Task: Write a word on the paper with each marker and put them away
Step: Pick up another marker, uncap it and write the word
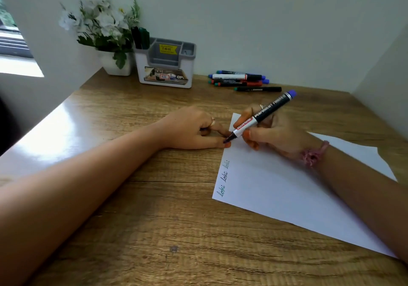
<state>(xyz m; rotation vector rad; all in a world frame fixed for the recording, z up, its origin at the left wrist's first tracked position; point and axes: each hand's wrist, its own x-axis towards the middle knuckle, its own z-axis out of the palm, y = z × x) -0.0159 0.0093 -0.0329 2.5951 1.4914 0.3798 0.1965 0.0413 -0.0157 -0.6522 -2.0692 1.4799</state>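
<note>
A white sheet of paper (287,188) lies slanted on the wooden desk (154,208), with the word "loki" written three times along its left edge. My right hand (276,133) grips a black-and-white marker (262,114) with a blue end, and its bare tip touches the paper near the top left corner. My left hand (194,128) rests on the desk beside that corner. Its thumb and forefinger touch the paper's edge, while its other fingers curl under and hide what lies beneath. Several capped markers (238,79) lie in a pile at the back.
A white-and-grey desk organiser (165,64) stands at the back with two dark markers (140,37) upright in its left slot. A white pot of artificial flowers (114,64) is to its left. Walls close the desk at the back and right.
</note>
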